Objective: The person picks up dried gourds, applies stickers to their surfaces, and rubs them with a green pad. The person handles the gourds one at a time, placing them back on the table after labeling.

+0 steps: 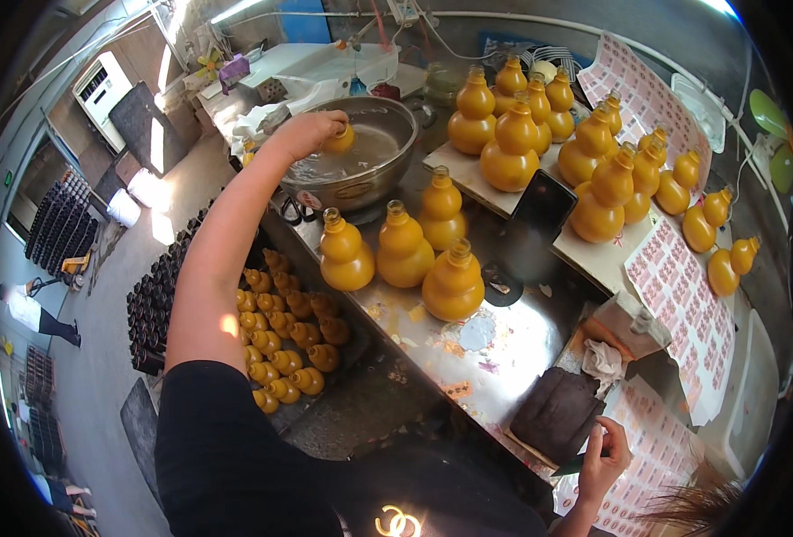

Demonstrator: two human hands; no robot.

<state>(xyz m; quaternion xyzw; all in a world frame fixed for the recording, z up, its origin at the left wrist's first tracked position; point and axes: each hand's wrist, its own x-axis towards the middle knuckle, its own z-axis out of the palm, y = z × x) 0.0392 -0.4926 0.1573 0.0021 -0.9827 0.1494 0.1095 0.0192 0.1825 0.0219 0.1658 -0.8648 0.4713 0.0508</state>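
Observation:
My left hand [310, 132] reaches out over a round metal basin [411, 148] with water in it. Its fingers are closed on a yellow gourd-shaped bottle [339, 140], held at the water, its lower part hidden. At the lower right my right hand [606, 458] is beside a folded dark cloth [557, 415]. Thumb and fingers are drawn together, and what they hold, if anything, I cannot make out. Between the hands, several yellow gourd bottles stand upright on the metal table, the closest being a bottle [453, 283] with an uncovered neck.
More gourd bottles [510, 152] stand on boards at the back right, near sheets of printed labels [682, 291]. A phone [544, 204] stands propped on the table. Below the table's left edge are crates of gourd bottles [282, 362]. People [47, 309] appear at far left.

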